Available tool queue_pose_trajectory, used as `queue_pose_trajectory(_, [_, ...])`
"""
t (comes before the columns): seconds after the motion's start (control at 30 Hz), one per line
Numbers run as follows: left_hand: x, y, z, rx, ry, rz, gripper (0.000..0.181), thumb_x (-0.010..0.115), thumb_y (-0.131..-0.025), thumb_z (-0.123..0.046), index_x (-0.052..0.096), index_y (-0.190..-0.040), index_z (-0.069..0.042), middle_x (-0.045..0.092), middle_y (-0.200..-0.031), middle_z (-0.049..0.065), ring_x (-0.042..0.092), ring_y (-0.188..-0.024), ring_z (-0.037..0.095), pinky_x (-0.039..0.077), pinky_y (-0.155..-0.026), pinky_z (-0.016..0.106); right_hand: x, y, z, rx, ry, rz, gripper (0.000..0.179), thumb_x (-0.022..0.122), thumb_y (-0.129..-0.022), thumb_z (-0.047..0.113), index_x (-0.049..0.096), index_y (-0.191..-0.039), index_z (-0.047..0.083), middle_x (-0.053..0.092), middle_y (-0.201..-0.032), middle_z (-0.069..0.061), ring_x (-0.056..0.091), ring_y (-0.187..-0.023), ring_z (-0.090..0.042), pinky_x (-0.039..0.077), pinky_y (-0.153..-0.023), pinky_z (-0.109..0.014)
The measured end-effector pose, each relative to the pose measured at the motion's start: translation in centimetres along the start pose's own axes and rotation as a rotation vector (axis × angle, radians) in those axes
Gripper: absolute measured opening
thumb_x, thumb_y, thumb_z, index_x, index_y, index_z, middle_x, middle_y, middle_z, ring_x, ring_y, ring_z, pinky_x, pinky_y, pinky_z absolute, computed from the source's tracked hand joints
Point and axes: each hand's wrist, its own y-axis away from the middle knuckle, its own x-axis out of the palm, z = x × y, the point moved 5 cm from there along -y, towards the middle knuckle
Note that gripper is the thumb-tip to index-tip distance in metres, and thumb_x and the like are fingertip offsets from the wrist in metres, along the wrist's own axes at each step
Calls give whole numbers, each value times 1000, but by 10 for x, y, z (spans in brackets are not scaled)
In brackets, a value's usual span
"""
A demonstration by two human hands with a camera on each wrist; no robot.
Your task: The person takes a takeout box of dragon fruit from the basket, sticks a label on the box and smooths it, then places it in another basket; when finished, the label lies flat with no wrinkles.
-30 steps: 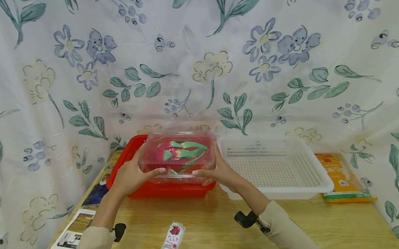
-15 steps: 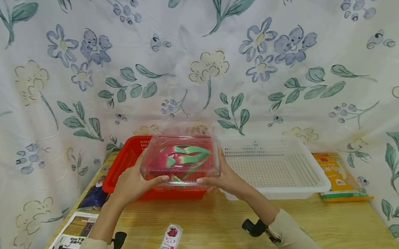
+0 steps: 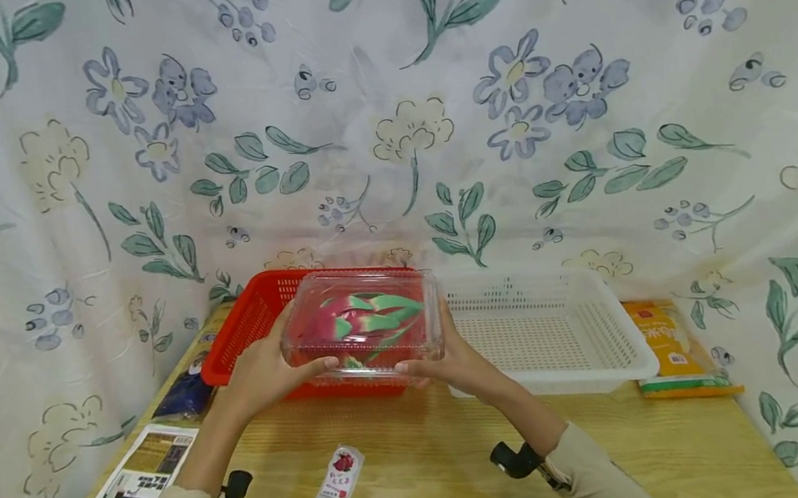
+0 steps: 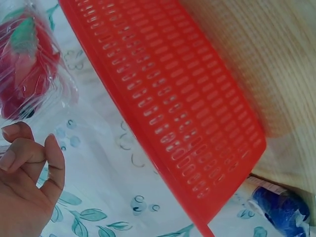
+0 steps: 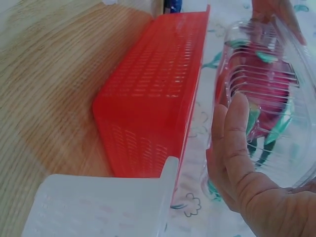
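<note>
Between my two hands is a clear plastic clamshell box [image 3: 382,348] with a dragon fruit [image 3: 374,319] inside, pink with green scales. It is held up over the front of the red basket [image 3: 244,337]. My left hand [image 3: 264,376] grips the box's left end, its thumb along the front. The right hand [image 3: 455,359] grips the right end the same way, with the thumb on the front edge. In the right wrist view, fingers [image 5: 236,138] lie against the ribbed side of the box. The dragon fruit [image 4: 24,69] also shows through plastic in the left wrist view.
A white perforated basket [image 3: 630,336] stands right of the red one, with an orange bag [image 3: 678,355] beyond it. A strip of dragon fruit stickers [image 3: 333,493] lies in front. At the left are a printed card [image 3: 144,472] and a blue packet [image 3: 186,390]. Behind hangs a floral curtain [image 3: 382,117].
Both hands have lowered the box slightly and tilted it, so its top faces more upward. The head view has shifted a little to the right.
</note>
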Motion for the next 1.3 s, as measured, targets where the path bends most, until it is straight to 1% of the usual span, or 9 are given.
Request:
queue_pose_trajectory(0.07, [1, 1, -1, 3, 3, 1, 113, 68, -74, -75, 12, -160, -28, 61, -130, 20, 63, -105, 40, 55, -83, 60, -1, 2, 0, 6, 4, -1, 119, 75, -88, 32, -25, -152, 39, 33, -155, -26, 74, -79, -28, 46, -104, -53])
queue_pose_trajectory(0.13, [2, 3, -2, 10, 3, 0, 113, 68, -74, -74, 11, -160, -27, 61, -131, 21, 62, -106, 41, 54, -84, 61, -1, 4, 0, 10, 0, 0, 120, 76, -87, 33, -25, -152, 41, 9, -164, -19, 74, -84, -31, 51, -98, -51])
queue_pose_trajectory(0.33, [4, 9, -7, 42, -11, -36, 112, 69, -75, -72, 14, -160, -26, 64, -125, 20, 64, -99, 37, 55, -81, 59, -5, 15, 0, 23, 95, -35, 123, 77, -81, 49, -22, -153, 41, -6, -166, -13, 56, -125, -41, 49, -98, -57])
queue_pose_trajectory(0.4, [5, 11, -9, 52, -9, -43, 112, 70, -75, -72, 14, -160, -27, 65, -124, 20, 64, -98, 36, 56, -79, 58, -7, 20, 0, 20, 132, -62, 124, 78, -79, 53, -20, -154, 40, 0, -166, -14, 49, -131, -40, 50, -96, -56])
queue_pose_trajectory(0.57, [7, 17, -14, 68, 4, -46, 112, 71, -75, -70, 15, -160, -25, 63, -128, 19, 64, -100, 36, 56, -79, 57, -7, 30, 1, 16, 144, -84, 122, 78, -78, 54, -17, -154, 42, 18, -162, -16, 52, -128, -38, 53, -92, -54])
queue_pose_trajectory(0.7, [9, 22, -16, 68, 6, -44, 113, 72, -74, -70, 15, -160, -25, 63, -129, 18, 64, -101, 36, 55, -81, 58, -6, 35, 0, 21, 168, -87, 122, 78, -78, 53, -17, -153, 47, 46, -144, -19, 57, -118, -33, 57, -83, -47])
queue_pose_trajectory(0.8, [12, 26, -19, 66, 6, -33, 113, 72, -74, -71, 14, -160, -27, 63, -129, 17, 65, -102, 36, 55, -80, 59, -7, 39, -1, 33, 183, -86, 122, 79, -78, 51, -17, -154, 44, 55, -131, -18, 59, -112, -30, 58, -78, -41])
queue_pose_trajectory(1.0, [13, 33, -28, 85, 1, -41, 112, 74, -73, -69, 14, -160, -31, 69, -110, 10, 63, -82, 23, 56, -69, 44, -11, 50, -2, 75, 210, -83, 125, 78, -80, 50, -18, -157, 27, 58, -127, -17, 64, -100, -25, 57, -77, -38])
queue_pose_trajectory(1.3, [21, 38, -37, 61, 13, 32, 114, 72, -74, -69, 11, -161, -27, 67, -95, 4, 58, -74, 18, 54, -64, 36, -17, 63, 0, 53, 206, -49, 123, 78, -82, 44, -20, -156, 31, 56, -127, -21, 62, -104, -27, 57, -78, -38])
